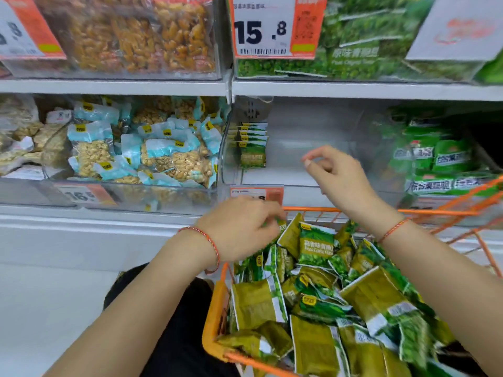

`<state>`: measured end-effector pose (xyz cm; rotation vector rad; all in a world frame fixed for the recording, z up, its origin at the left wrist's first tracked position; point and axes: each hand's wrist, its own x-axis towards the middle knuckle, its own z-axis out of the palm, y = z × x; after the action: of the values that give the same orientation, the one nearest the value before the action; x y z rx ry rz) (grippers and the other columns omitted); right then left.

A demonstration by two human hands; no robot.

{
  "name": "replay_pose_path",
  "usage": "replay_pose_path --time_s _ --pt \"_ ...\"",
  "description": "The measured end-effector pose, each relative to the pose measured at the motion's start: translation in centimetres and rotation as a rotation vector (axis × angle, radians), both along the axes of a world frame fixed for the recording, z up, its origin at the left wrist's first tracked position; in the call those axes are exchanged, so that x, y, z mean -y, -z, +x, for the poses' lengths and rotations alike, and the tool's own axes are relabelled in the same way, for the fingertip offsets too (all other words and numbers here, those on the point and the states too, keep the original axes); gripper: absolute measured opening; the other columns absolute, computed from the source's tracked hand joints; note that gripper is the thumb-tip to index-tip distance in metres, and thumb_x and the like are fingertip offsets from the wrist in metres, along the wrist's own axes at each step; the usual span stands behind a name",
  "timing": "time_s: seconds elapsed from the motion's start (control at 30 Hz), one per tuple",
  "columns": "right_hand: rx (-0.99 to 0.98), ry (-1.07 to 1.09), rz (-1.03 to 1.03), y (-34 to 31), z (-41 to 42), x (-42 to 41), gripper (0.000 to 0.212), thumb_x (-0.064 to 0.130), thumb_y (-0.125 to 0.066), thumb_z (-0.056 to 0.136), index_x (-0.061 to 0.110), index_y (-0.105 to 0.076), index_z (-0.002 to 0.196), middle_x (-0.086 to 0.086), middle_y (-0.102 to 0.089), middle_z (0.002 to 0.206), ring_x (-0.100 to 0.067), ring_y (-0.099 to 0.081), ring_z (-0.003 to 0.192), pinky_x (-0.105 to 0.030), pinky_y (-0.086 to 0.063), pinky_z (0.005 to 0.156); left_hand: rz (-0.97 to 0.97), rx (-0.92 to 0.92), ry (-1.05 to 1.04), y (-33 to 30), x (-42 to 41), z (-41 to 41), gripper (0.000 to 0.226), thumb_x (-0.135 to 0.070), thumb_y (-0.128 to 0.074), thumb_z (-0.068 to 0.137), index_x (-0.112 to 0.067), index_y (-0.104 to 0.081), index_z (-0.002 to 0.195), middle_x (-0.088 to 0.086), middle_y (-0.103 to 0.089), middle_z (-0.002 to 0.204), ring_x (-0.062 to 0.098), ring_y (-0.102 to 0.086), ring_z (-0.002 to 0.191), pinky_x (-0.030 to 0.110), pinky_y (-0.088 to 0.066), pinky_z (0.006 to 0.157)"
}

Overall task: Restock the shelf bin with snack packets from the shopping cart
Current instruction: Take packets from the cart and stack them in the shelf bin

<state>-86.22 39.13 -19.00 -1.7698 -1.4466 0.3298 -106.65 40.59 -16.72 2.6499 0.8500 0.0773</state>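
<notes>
An orange shopping cart [215,317] at the lower right holds several green pea snack packets [315,246]. Straight ahead is a clear shelf bin [296,183], mostly bare, with a short row of the same green packets [251,148] standing at its left wall. My left hand [239,229] reaches over the cart's far left corner, its fingers curled round a green packet [280,223] there. Above the cart, my right hand [334,170] hovers in front of the bin with loosely curled fingers and holds nothing.
Left of the bin, a clear bin [130,186] is full of blue nut packets. To the right, a bin [441,164] holds bright green packets. Upper shelf bins carry price tags [264,25]. A white shelf ledge [81,213] runs below.
</notes>
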Motion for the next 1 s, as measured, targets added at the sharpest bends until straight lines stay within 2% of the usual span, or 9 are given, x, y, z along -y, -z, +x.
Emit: replay_pose_path --time_s 0.17,0.3,0.43,0.53,0.6,0.67,0.73,0.83,1.0 --pt "-0.198 -0.264 -0.413 -1.8 -0.4 6.1 0.017 0.028 -0.068 0.086 0.017 -0.06 0.075 0.006 -0.052 0.047 -0.003 -0.048 0.039 -0.02 -0.041 0.046 -0.042 -0.511 0.051 1.0 3.7 -1.0 0.033 -0.037 -0.054 0.091 -0.012 -0.063 0.109 0.008 -0.066 0.105 0.028 -0.06 0.1 0.031 -0.049 0.081" --pt "0.385 -0.376 -0.776 -0.4 -2.2 10.8 0.041 0.06 -0.073 0.069 0.021 -0.07 0.083 0.011 -0.066 0.072 -0.005 -0.059 0.067 -0.022 -0.043 0.059 0.039 -0.638 0.051 1.9 5.7 -1.2 0.043 -0.051 -0.06 0.084 -0.01 -0.063 0.096 0.011 -0.063 0.091 0.029 -0.058 0.094 0.032 -0.04 0.068" --pt "0.565 -0.377 -0.749 1.3 -3.8 13.9 0.04 0.057 -0.073 0.071 0.026 -0.067 0.097 0.013 -0.059 0.08 -0.009 -0.053 0.078 -0.024 -0.039 0.063 0.034 -0.52 -0.029 1.9 7.0 -1.5 0.047 -0.054 -0.066 0.079 -0.012 -0.062 0.1 0.009 -0.063 0.095 0.029 -0.057 0.1 0.03 -0.031 0.069" --pt "0.573 -0.375 -0.652 1.5 -3.5 14.5 0.027 0.046 -0.07 0.079 0.023 -0.07 0.093 0.012 -0.052 0.067 -0.008 -0.05 0.066 -0.024 -0.036 0.054 -0.096 -0.323 -0.147 1.5 6.9 -2.3 0.052 -0.049 -0.07 0.079 -0.019 -0.06 0.12 0.005 -0.063 0.112 0.024 -0.055 0.107 0.026 -0.034 0.071" --pt "0.438 -0.322 -0.56 1.8 -2.8 14.6 0.026 0.043 -0.069 0.081 0.026 -0.058 0.064 0.011 -0.041 0.06 -0.002 -0.04 0.057 -0.022 -0.03 0.052 -0.114 -0.133 -0.225 0.9 6.9 -2.5 0.052 -0.044 -0.072 0.079 -0.023 -0.06 0.125 0.0 -0.06 0.12 0.019 -0.055 0.111 0.025 -0.042 0.08" --pt "0.099 -0.251 -0.451 2.3 -1.9 14.6 0.029 0.042 -0.068 0.082 0.03 -0.05 0.063 0.014 -0.041 0.07 0.0 -0.042 0.061 -0.021 -0.033 0.056 -0.05 0.111 -0.281 0.7 6.9 -2.4 0.041 -0.039 -0.075 0.078 -0.025 -0.065 0.114 -0.006 -0.06 0.112 0.017 -0.056 0.108 0.03 -0.046 0.087" --pt "-0.287 -0.149 -0.337 1.9 -1.6 14.7 0.019 0.037 -0.066 0.086 0.019 -0.062 0.094 0.009 -0.052 0.093 -0.002 -0.059 0.072 -0.018 -0.047 0.062 0.018 0.379 -0.302 0.8 7.2 -2.2 0.026 -0.03 -0.078 0.075 -0.032 -0.064 0.096 -0.016 -0.056 0.097 0.014 -0.056 0.1 0.028 -0.046 0.084" --pt "-0.729 -0.022 -0.234 0.8 -1.6 14.9 0.026 0.018 -0.06 0.092 0.009 -0.053 0.115 -0.013 -0.062 0.107 -0.018 -0.068 0.078 -0.014 -0.053 0.056 0.122 0.694 -0.291 1.4 8.0 -1.1 0.042 -0.019 -0.083 0.069 -0.041 -0.049 0.079 -0.022 -0.054 0.092 0.009 -0.053 0.097 0.02 -0.041 0.085" --pt "-0.957 0.005 -0.215 0.8 -1.6 14.8 0.065 0.021 -0.062 0.09 0.003 -0.031 0.145 0.003 -0.062 0.102 -0.018 -0.072 0.068 -0.022 -0.057 0.058 0.127 0.892 -0.241 2.6 9.4 1.5 0.042 -0.006 -0.081 0.07 -0.029 -0.047 0.078 -0.008 -0.058 0.105 0.006 -0.052 0.113 0.019 -0.039 0.096"
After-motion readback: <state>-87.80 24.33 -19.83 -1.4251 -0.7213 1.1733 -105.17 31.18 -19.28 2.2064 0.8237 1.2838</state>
